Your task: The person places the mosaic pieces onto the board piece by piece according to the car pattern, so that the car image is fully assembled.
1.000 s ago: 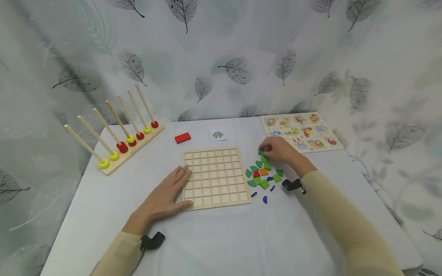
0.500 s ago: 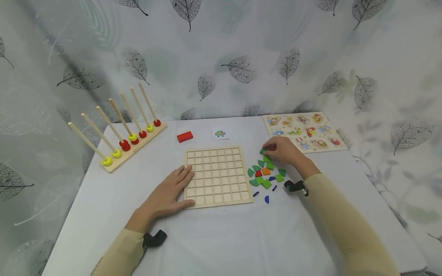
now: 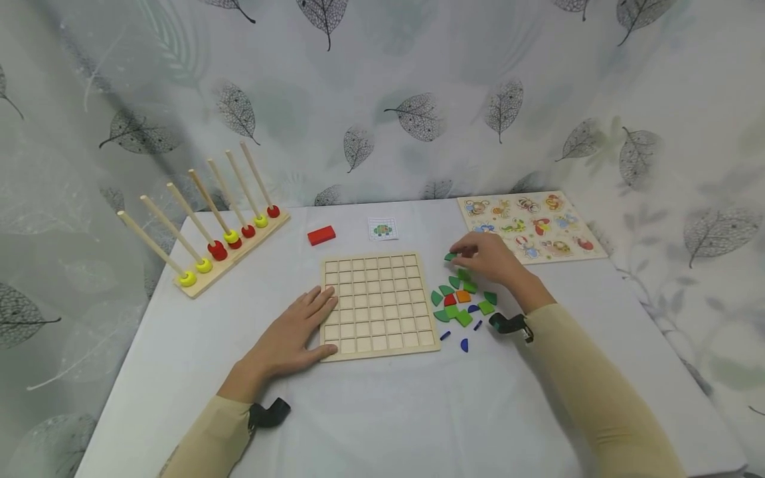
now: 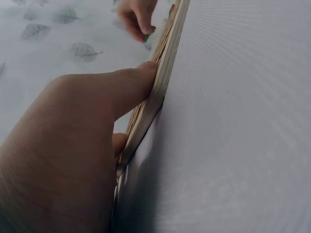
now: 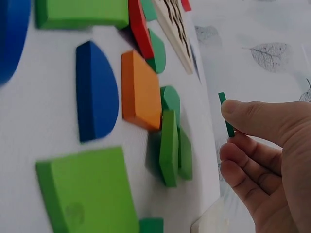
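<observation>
My left hand (image 3: 293,338) rests with straight, spread fingers on the left edge of a wooden grid board (image 3: 378,302). In the left wrist view its thumb (image 4: 133,82) lies on the board's rim. My right hand (image 3: 487,257) pinches a dark green wooden piece (image 5: 227,115) between thumb and fingers, just above the far end of a loose group of pieces. That group holds light green squares (image 3: 463,318), dark green quarter-rounds (image 3: 441,316), an orange piece (image 3: 463,296), a red piece (image 3: 449,301) and blue half-rounds (image 3: 464,345). The held piece's full outline is partly hidden by my fingers.
A pattern card (image 3: 382,230) with a green figure lies behind the board, near a red block (image 3: 321,235). At the back left stands a peg rack (image 3: 233,255) with red and yellow beads. A picture puzzle board (image 3: 532,226) lies at the back right.
My right hand has lifted the dark green piece away from the group and shifted slightly left and up with it. The left hand stays on the board; the view has drifted slightly.
</observation>
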Action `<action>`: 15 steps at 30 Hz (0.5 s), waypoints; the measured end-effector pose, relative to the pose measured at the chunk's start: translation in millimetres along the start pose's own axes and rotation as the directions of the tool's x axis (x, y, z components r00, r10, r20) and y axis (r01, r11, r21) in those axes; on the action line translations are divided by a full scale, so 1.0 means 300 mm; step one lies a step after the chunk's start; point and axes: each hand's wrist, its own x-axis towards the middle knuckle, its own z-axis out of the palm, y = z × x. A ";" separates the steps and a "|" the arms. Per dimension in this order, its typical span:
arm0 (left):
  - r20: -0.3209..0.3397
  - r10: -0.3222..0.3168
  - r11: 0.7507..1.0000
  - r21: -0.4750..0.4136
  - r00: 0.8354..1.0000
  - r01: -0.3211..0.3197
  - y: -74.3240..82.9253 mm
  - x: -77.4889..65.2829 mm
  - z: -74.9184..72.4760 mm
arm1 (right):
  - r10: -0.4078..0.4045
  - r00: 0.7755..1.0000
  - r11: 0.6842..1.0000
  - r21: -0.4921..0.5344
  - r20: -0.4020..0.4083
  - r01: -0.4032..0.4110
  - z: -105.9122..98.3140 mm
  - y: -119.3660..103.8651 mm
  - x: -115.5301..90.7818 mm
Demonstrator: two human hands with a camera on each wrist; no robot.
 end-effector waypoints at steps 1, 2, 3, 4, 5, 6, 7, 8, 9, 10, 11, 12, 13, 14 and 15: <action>-0.008 0.006 1.000 0.004 1.000 -0.006 0.001 0.000 -0.001 | -0.007 1.000 1.000 0.003 -0.002 0.007 0.002 -0.008 0.000; -0.016 0.012 1.000 0.007 1.000 -0.012 0.001 -0.001 -0.002 | -0.014 1.000 1.000 0.008 -0.002 0.014 0.004 -0.016 -0.001; -0.025 0.019 1.000 0.010 1.000 -0.018 0.001 -0.002 -0.002 | -0.022 1.000 1.000 0.013 -0.003 0.022 0.007 -0.023 0.000; -0.033 0.026 1.000 0.013 0.999 -0.026 0.001 -0.003 -0.002 | -0.030 1.000 0.999 0.015 -0.003 0.030 0.011 -0.031 0.001; -0.039 0.031 0.999 0.018 0.999 -0.030 0.001 -0.005 -0.003 | -0.039 0.999 0.999 0.016 -0.005 0.039 0.015 -0.039 0.004; -0.046 0.036 0.999 0.024 0.998 -0.035 0.001 -0.006 -0.003 | -0.049 0.999 0.999 0.016 -0.008 0.049 0.018 -0.048 0.006; -0.049 0.038 0.999 0.026 0.998 -0.037 0.001 -0.007 -0.003 | -0.059 0.998 0.998 0.013 -0.013 0.060 0.021 -0.057 0.008; -0.052 0.040 0.999 0.025 0.998 -0.039 0.001 -0.008 -0.003 | -0.071 0.997 0.997 0.012 -0.019 0.071 0.022 -0.066 0.009; -0.052 0.040 0.999 0.023 0.998 -0.039 0.001 -0.007 -0.003 | -0.081 0.996 0.997 0.011 -0.025 0.082 0.023 -0.076 0.011; -0.051 0.041 0.999 0.024 0.998 -0.040 0.001 -0.006 -0.002 | -0.093 0.995 0.996 0.009 -0.032 0.093 0.023 -0.086 0.011; -0.049 0.040 0.999 0.024 0.998 -0.039 0.003 -0.005 -0.002 | -0.105 0.994 0.994 0.006 -0.037 0.106 0.023 -0.096 0.012; -0.048 0.041 0.999 0.023 0.998 -0.040 0.004 -0.003 -0.001 | -0.117 0.992 0.993 0.006 -0.040 0.117 0.021 -0.106 0.011; -0.047 0.042 0.999 0.021 0.998 -0.041 0.006 0.000 -0.001 | -0.127 0.991 0.992 0.008 -0.044 0.128 0.020 -0.116 0.011; -0.044 0.043 0.999 0.020 0.998 -0.042 0.008 0.003 0.000 | -0.138 0.989 0.990 0.006 -0.047 0.138 0.020 -0.124 0.010; -0.042 0.045 0.999 0.022 0.998 -0.044 0.010 0.007 -0.001 | -0.147 0.988 0.989 0.006 -0.049 0.147 0.018 -0.132 0.008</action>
